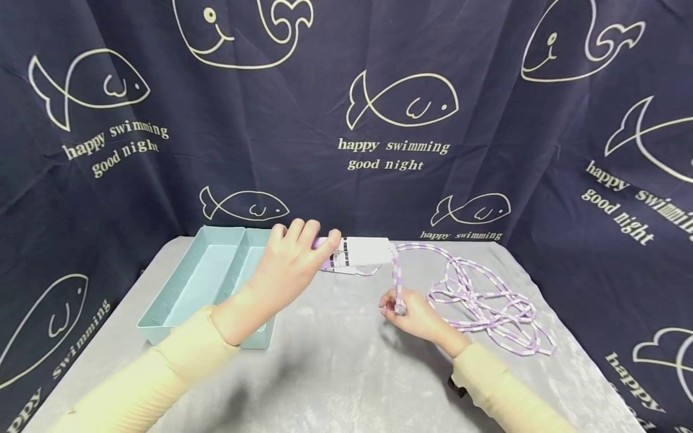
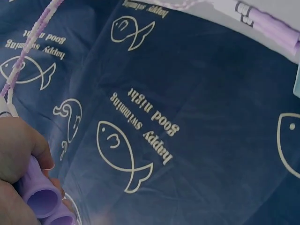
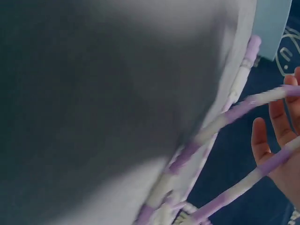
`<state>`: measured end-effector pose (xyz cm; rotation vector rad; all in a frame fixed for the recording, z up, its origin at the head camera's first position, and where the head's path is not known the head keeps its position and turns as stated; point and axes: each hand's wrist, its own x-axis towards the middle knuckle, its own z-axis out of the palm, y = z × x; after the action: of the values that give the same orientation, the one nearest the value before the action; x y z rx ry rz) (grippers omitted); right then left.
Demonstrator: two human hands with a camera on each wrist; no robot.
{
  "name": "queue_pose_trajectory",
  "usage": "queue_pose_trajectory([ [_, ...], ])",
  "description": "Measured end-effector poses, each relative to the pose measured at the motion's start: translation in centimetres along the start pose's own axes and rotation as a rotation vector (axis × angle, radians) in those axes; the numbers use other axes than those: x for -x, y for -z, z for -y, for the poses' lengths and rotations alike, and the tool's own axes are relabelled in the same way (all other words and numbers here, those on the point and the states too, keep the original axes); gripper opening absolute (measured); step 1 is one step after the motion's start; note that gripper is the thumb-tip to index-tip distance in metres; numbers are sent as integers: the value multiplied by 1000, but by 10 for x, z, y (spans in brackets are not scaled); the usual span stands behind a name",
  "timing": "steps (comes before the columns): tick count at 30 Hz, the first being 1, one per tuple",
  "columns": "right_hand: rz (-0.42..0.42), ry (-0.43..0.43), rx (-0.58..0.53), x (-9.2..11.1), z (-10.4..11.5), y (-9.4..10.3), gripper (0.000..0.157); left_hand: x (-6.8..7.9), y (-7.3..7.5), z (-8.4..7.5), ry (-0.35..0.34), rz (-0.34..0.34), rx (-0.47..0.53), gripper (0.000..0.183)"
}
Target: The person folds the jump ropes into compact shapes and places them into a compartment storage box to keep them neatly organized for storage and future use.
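Observation:
My left hand [image 1: 292,255] grips two jump rope handles [image 1: 365,249], white with purple ends, side by side above the table. In the left wrist view, their hollow purple ends [image 2: 43,201] poke out below my fingers. From the white ends runs a purple-and-white beaded jump rope [image 1: 397,270], down to my right hand [image 1: 414,316], whose fingers are loosely curled round it. The right wrist view shows two strands [image 3: 239,110] crossing that hand. Another purple-and-white handle [image 2: 272,28] lies on the table behind.
A light blue two-compartment bin [image 1: 189,282] stands at the left of the grey-covered table [image 1: 330,373]. A tangled pile of beaded rope [image 1: 487,307] lies at the right. Behind hangs a dark blue curtain [image 1: 303,144] with fish drawings.

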<state>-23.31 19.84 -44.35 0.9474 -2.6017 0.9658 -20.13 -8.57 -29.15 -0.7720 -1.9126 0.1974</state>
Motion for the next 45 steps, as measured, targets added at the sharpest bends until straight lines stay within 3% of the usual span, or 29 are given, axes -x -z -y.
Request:
queue_pose_trajectory([
  [6, 8, -101, -17, 8, -20, 8, 5, -3, 6, 11, -10, -37, -27, 32],
  [9, 15, -172, -14, 10, -27, 13, 17, -1, 7, 15, -1, -42, -21, 34],
  [12, 2, -202, 78, 10, -30, 20, 24, 1, 6, 17, 7, -19, -21, 36],
  [17, -87, -117, 358, 3, -21, 37, 24, 4, 5, 19, 11, 19, -23, 37],
  [21, -144, -31, 503, -4, -8, 54, 29, 7, 2, 17, -4, 27, -11, 36],
  [28, -172, 57, 608, -24, 13, 81, 26, 13, -7, 9, -58, 56, 41, 33],
  [33, -164, 75, 655, -40, 24, 94, 23, 18, -15, -3, -121, 76, 78, 35],
  [45, -195, 101, 766, -82, 56, 118, 32, 19, -29, -32, -167, 104, 76, 34],
])
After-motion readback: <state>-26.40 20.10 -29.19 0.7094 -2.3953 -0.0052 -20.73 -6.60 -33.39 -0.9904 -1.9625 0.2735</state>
